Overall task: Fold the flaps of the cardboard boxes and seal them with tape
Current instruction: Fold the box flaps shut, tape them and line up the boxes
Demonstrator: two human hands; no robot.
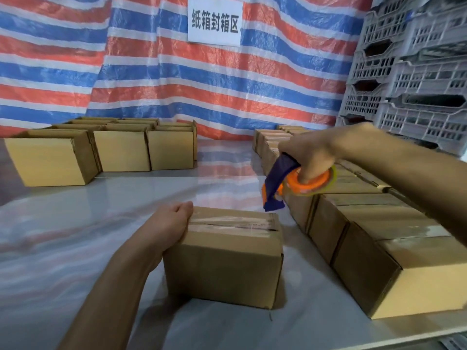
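Observation:
A small cardboard box (225,263) stands in front of me on the table, its flaps folded down and a strip of clear tape (235,222) along the top seam. My left hand (169,223) rests against the box's upper left edge, fingers lying over the top. My right hand (310,152) grips an orange and blue tape dispenser (290,184) in the air, just above and to the right of the box's far right corner. The dispenser does not touch the box.
A row of closed boxes (374,223) runs along the right side, close to the taped box. More boxes (121,150) stand in rows at the back left. Grey plastic crates (409,72) are stacked at the right, and a striped tarp (177,79) hangs behind the table.

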